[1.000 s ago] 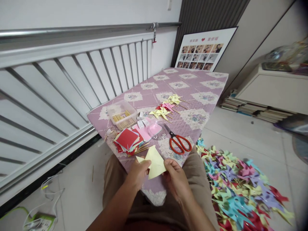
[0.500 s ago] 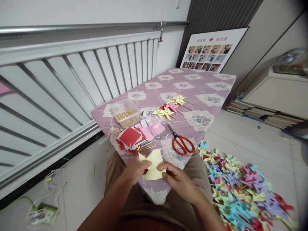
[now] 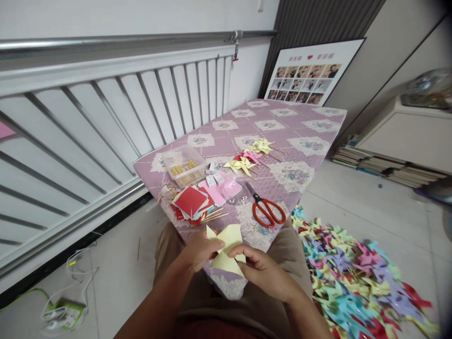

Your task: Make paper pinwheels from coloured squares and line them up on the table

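Yellow paper (image 3: 231,237) sits above the table's near tip (image 3: 228,287), pinched by left hand (image 3: 202,249) and right hand (image 3: 263,269); compared with half a second ago, we note its right side parted along a slit, suggesting folding has reached that corner

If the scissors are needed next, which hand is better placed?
Probably the right hand: the scissors lie nearer it, handles on its side. Like the left hand, it holds the yellow paper.

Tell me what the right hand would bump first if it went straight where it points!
The right hand would meet the yellow paper first, then probably the left hand; depth is unclear.
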`<state>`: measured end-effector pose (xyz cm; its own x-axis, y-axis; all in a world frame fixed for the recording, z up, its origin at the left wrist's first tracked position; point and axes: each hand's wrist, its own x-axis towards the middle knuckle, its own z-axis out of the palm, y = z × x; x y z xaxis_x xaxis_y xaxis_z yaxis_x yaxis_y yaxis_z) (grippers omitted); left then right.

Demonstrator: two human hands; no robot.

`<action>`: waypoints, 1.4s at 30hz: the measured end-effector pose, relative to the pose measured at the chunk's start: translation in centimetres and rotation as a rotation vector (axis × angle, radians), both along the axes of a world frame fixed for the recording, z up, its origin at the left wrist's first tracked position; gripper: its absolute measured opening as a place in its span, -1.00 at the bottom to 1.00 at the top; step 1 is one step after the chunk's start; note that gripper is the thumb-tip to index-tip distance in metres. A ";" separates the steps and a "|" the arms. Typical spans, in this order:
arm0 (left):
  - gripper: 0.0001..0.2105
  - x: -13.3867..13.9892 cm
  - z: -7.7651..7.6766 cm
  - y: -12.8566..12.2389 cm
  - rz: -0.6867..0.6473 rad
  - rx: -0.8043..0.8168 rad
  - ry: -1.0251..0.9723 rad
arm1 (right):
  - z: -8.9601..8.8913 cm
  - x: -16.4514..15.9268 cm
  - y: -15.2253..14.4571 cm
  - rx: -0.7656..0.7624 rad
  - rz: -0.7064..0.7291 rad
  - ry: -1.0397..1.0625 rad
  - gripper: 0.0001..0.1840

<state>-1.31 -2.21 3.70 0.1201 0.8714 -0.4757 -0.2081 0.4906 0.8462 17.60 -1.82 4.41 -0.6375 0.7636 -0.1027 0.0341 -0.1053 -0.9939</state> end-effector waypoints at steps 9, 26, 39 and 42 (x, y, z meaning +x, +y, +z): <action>-0.83 0.6 0.3 -0.1 -0.003 -0.008 -0.003 | -0.2 -0.3 -0.1 0.072 -0.017 -0.012 -0.88; -0.90 0.1 -1.4 0.0 -0.094 0.119 0.337 | 1.2 0.4 0.1 0.277 0.155 -0.145 -0.86; -0.90 0.6 -0.1 -0.1 -0.081 0.125 0.445 | 0.6 -0.1 -0.4 0.319 0.007 -0.228 -0.86; -0.90 0.8 0.3 -0.1 -0.056 0.109 0.433 | 0.4 -0.2 -0.5 0.327 -0.008 -0.222 -0.86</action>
